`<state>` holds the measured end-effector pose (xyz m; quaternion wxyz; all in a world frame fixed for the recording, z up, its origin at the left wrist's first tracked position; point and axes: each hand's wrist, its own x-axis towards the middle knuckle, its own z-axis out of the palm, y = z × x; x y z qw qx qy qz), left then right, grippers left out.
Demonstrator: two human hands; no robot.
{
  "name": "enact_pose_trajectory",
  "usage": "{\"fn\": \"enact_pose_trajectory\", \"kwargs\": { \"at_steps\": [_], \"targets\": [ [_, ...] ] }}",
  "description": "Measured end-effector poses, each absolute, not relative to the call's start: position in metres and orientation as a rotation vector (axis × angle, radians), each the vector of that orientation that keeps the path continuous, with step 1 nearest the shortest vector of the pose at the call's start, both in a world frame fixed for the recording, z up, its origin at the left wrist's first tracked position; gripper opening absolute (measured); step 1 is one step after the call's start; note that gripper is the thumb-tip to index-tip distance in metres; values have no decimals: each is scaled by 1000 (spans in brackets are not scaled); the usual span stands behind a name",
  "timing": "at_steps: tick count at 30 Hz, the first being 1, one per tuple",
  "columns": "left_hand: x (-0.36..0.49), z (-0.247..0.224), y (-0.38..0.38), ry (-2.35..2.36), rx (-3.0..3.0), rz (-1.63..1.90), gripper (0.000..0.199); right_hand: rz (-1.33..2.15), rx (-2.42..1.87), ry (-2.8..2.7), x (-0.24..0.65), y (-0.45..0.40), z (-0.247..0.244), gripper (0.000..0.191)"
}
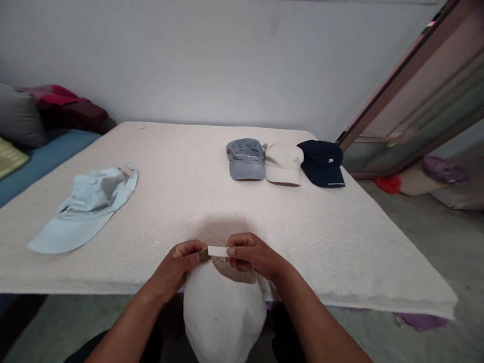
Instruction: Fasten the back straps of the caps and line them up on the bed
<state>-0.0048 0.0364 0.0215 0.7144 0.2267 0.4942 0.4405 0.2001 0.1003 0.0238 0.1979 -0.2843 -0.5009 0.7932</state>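
Observation:
A white baseball cap [225, 315] is held at the table's front edge, its back opening turned away from me. My left hand [180, 262] pinches the cap's strap at a brass-coloured buckle [204, 255]. The white strap end [218, 251] is pinched between the thumb and fingers of my right hand [249, 256]. Between the two hands the strap runs straight across the opening. The cap's brim is out of sight below.
On the white-covered table [181, 176], a grey cap [245, 160], a beige cap [283, 164] and a navy cap [322, 164] sit in a row at the back right. A crumpled pale blue cap [88, 206] lies at left. A wall [212, 65] stands behind.

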Motion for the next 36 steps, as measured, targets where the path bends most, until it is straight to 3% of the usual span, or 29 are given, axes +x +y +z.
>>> {"fn": "enact_pose_trajectory", "kwargs": {
  "at_steps": [29, 36],
  "targets": [
    [-2, 22, 35, 1165, 680, 824, 13, 2120, -774, -1752, 203, 101, 30, 7],
    [0, 21, 36, 1205, 744, 810, 14, 2082, -789, -1795, 201, 101, 27, 25]
  ]
}}
